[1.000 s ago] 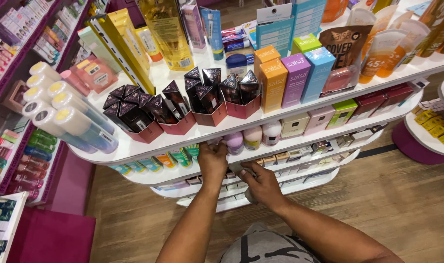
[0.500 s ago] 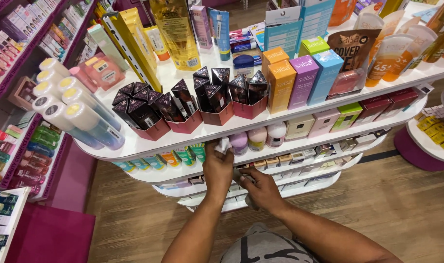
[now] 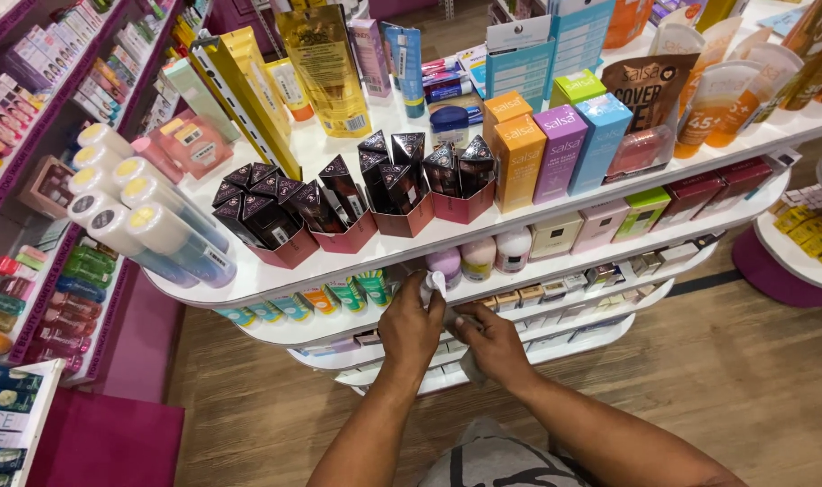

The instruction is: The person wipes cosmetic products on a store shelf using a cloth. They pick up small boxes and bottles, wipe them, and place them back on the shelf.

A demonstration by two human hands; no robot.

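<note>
My left hand [image 3: 411,329] is raised to the edge of the second white shelf [image 3: 555,266]. It pinches a small white item [image 3: 433,287] just below a lilac bottle [image 3: 445,264]. My right hand [image 3: 494,343] is beside it, with curled fingertips touching the front strip of the same shelf. A bit of something white [image 3: 472,368] shows under its palm, and I cannot tell whether the hand grips it. Above my hands, on the top shelf, black faceted boxes sit in red hexagonal trays [image 3: 375,236].
The curved white display has several tiers of cosmetics: yellow boxes [image 3: 248,90], orange, purple and blue cartons [image 3: 560,149], white tubes [image 3: 149,225] at the left. A pink wall rack [image 3: 41,135] of small products stands left. A second round stand [image 3: 794,248] is at the right, on a wooden floor.
Both hands stay at the second shelf's edge. The white item now shows more clearly above my left fingers. The view has shifted slightly.
</note>
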